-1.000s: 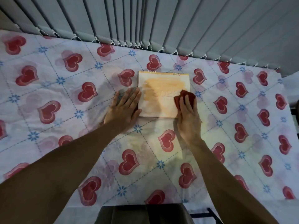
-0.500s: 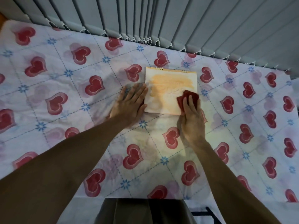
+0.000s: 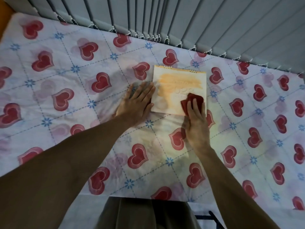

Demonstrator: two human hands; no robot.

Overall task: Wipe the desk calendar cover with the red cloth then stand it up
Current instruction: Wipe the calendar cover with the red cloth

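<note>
The desk calendar (image 3: 175,85) lies flat on the heart-patterned table, its pale cover with an orange patch facing up and its wire binding along the far edge. My left hand (image 3: 137,104) rests flat, fingers spread, on the cloth-covered table against the calendar's left edge. On the cover's near right corner, the folded red cloth (image 3: 194,100) is pressed down by my right hand (image 3: 196,123); the fingers hide part of it.
A tablecloth (image 3: 69,103) with red hearts and blue flowers covers the whole table. Grey vertical blinds (image 3: 181,19) hang along the far edge. A chair seat (image 3: 145,214) shows at the near edge below my arms.
My right hand with the red cloth has slid a little down and to the left on the cover's right side. The left hand stays flat beside the calendar; the camera has shifted.
</note>
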